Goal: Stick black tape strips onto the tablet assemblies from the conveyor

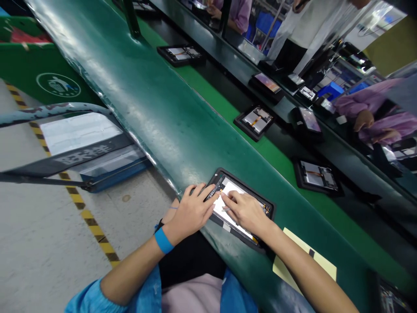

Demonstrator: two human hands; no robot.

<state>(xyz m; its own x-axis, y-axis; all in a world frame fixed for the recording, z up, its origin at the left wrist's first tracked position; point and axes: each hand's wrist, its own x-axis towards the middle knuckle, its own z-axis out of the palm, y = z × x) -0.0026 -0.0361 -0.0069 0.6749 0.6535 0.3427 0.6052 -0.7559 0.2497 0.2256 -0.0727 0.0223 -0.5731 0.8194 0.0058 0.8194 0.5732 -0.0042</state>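
An opened tablet with a bright white panel [232, 185] and exposed circuit parts lies in a black tray [273, 208] on the green bench, right in front of me. My left hand [196, 209] rests over the tray's left end, fingers spread, the fingertips touching the tablet near a small connector. Over the white panel, my right hand [246, 211] is curled with thumb and index finger together beside that same connector. A thin greyish tip shows under its fingers; what it belongs to is hidden. A blue band [163, 240] circles my left wrist.
A pale yellow sheet [293, 237] lies under my right forearm. Beyond the green bench [156, 100], a conveyor line carries several trays with opened tablets [256, 121]. Co-workers in pink sleeves [374, 106] sit opposite. A green bin [42, 69] stands at left.
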